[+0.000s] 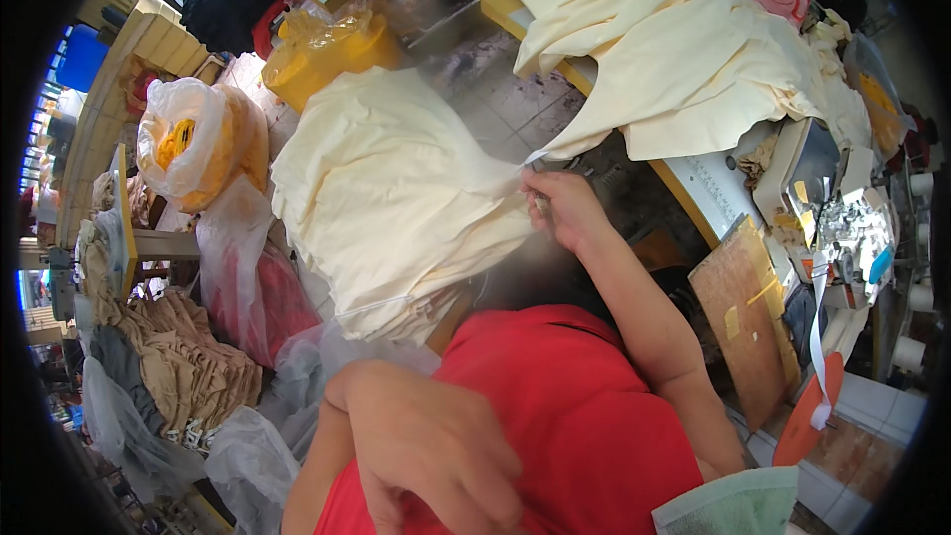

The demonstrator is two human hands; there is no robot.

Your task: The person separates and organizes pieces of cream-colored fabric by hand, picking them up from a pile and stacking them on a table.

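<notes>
Cluttered sewing workshop, right hand [563,206] pinching soft, crumpled cream fabric [391,193]

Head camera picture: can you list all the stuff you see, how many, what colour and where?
Stack of cream cloth pieces: one, pale cream, middle, lying on a clear plastic bag.
Cream fabric spread on the table: one heap, pale cream, top right.
Yellow plastic bin: one, yellow with a clear bag in it, top left.
Bulging plastic sack: one, clear over yellow-orange, left.
Pile of tan cloth pieces: one, tan, lower left.
Sewing machine: one, white-grey, right edge.
Brown board: one, brown, lower right.
Red shirt: one, red, bottom middle.
Right hand: one, pinching the cream stack's edge, seemingly with a small tool.
Left hand: one, bottom, resting on the red shirt.
</notes>
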